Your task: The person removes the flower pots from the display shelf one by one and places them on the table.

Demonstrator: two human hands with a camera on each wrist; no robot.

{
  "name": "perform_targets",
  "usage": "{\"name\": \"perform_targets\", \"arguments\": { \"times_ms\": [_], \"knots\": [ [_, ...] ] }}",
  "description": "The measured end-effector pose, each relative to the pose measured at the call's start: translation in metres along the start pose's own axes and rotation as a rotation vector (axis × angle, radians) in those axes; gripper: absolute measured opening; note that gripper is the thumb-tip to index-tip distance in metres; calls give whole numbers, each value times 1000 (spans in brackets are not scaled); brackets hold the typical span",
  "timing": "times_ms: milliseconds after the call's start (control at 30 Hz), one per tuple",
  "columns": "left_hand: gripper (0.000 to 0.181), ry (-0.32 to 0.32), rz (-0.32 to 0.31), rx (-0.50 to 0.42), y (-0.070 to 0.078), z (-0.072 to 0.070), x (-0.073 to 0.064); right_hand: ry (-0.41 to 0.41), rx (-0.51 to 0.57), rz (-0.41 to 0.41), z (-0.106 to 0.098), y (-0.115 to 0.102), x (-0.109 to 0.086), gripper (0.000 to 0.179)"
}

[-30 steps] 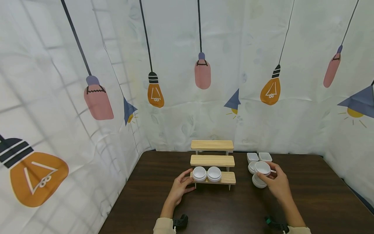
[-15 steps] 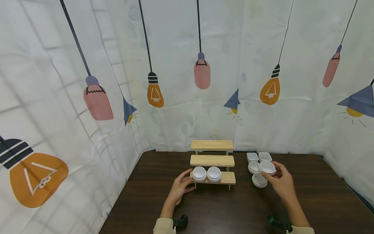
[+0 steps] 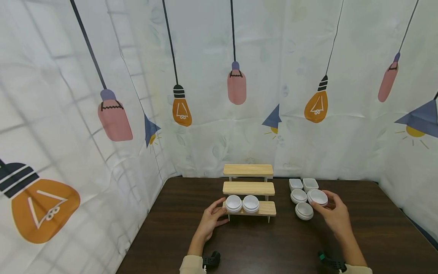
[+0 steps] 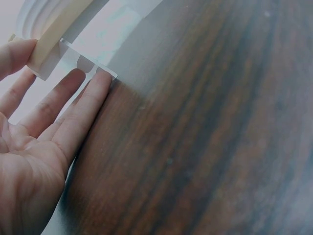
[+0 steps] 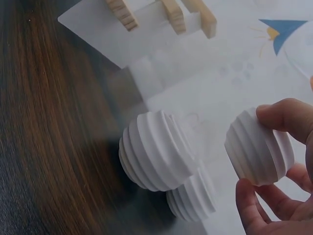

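My left hand (image 3: 209,222) rests at the left end of a three-tier wooden stand's lowest shelf (image 3: 268,208). In the left wrist view, straight spread fingers (image 4: 80,115) touch the shelf end and its clear side support. Two round white ribbed pots (image 3: 234,203) sit side by side on that shelf. At the right, my right hand (image 3: 337,217) pinches another round white ribbed pot (image 5: 257,149) between thumb and fingers. Two similar round pots (image 3: 303,211) stand just left of the held one. Whether the held pot touches the table is hard to tell.
Two square white pots (image 3: 310,183) stand behind the round ones. The stand's middle shelf (image 3: 248,188) and top shelf (image 3: 248,169) rise toward the back. A dark wooden table (image 3: 260,247) lies under everything, and a printed curtain (image 3: 212,144) hangs beyond its far edge.
My right hand has moved to the right with the pinched pot, widening the view of the round pots to its left. The left hand stays at the shelf end.
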State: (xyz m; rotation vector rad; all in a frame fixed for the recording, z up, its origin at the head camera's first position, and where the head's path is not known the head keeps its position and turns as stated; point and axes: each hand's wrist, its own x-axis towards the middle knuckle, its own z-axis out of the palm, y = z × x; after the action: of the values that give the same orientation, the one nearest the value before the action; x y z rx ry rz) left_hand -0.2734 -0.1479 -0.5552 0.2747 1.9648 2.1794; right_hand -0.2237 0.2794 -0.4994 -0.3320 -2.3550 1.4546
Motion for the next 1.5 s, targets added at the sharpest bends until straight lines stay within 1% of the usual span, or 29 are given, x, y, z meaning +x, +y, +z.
{"name": "perform_targets", "arguments": {
  "times_ms": [200, 367, 633, 867, 1100, 1500],
  "knots": [
    [55, 0, 1, -5, 0, 0, 0, 9, -20, 8, -2, 7, 3, 66],
    [55, -2, 2, -4, 0, 0, -1, 1, -32, 7, -6, 13, 4, 66],
    [56, -2, 4, -3, -1, -1, -1, -14, -31, 34, -13, 20, 7, 71],
    [56, -3, 8, 0, -1, 0, 0, 7, -38, 45, -18, 29, 7, 71],
    [55, 7, 4, -12, 0, 1, 0, -1, -52, 88, -21, 35, 8, 73],
    [55, 2, 5, -4, 1, 1, 0, -45, -85, 59, -30, 42, 9, 72]
  ]
}}
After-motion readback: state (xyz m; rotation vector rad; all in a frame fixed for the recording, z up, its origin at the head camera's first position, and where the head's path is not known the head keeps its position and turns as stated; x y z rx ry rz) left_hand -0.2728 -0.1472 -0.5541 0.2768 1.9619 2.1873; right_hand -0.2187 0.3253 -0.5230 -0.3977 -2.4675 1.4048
